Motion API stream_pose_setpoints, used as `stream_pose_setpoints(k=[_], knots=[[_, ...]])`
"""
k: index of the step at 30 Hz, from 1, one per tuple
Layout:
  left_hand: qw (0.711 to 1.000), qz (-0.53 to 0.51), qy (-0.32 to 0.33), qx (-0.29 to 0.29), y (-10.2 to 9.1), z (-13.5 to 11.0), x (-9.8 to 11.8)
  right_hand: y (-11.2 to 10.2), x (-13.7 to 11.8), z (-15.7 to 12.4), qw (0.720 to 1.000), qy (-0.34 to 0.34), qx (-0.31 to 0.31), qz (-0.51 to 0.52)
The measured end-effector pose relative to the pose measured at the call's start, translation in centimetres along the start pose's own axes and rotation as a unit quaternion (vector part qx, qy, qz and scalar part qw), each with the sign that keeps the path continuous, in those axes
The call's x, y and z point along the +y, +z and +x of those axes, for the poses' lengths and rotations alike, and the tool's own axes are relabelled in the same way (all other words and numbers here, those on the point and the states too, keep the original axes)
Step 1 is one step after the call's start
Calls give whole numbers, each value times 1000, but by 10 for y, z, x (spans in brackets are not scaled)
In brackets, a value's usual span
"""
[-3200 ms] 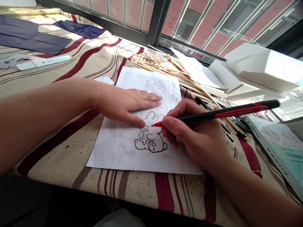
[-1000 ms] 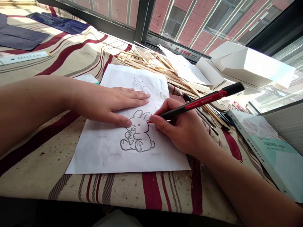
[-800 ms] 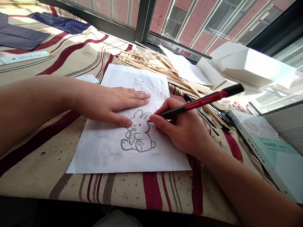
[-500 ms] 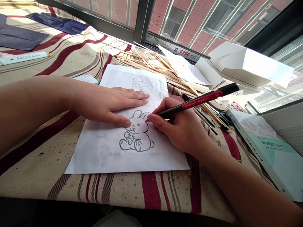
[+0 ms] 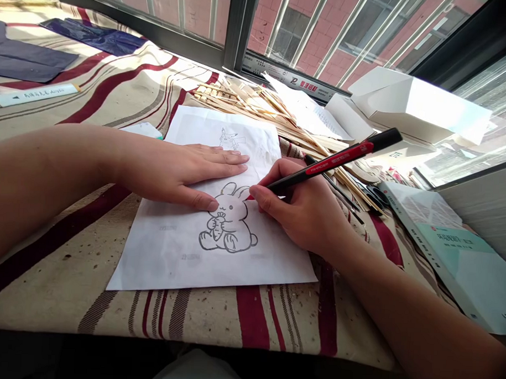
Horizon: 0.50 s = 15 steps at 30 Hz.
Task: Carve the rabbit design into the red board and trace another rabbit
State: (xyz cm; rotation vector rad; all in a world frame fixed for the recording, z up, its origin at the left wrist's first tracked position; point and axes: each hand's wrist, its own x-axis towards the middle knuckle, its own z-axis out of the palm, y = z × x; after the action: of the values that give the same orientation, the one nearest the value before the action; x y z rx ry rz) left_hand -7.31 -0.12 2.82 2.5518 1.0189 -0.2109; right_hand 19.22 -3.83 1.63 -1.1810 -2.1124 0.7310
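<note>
While the left hand (image 5: 170,173) presses flat, fingers together, on the paper (image 5: 163,258), the right hand (image 5: 297,210) clamps a red-and-black pen (image 5: 332,162), tip touching the rabbit drawing (image 5: 229,222). Wooden sticks (image 5: 276,115) pile up at twelve o'clock!

The right hand (image 5: 300,210) has moved up-left since the first frame. The tip of the black-and-red pen (image 5: 332,162) is now off the face of the rabbit drawing (image 5: 229,224), at the lower edge of its ear. The barrel tilts steeper. Head view has swung: the sheet (image 5: 184,259) and desk (image 5: 46,293) sit further left.
</note>
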Motion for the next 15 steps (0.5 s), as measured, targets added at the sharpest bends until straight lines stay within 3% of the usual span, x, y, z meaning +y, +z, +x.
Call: stream_pose_setpoints(k=[15], knots=[[1000,4,3,8,0,0,0,1,5,1,999,42,1,30]])
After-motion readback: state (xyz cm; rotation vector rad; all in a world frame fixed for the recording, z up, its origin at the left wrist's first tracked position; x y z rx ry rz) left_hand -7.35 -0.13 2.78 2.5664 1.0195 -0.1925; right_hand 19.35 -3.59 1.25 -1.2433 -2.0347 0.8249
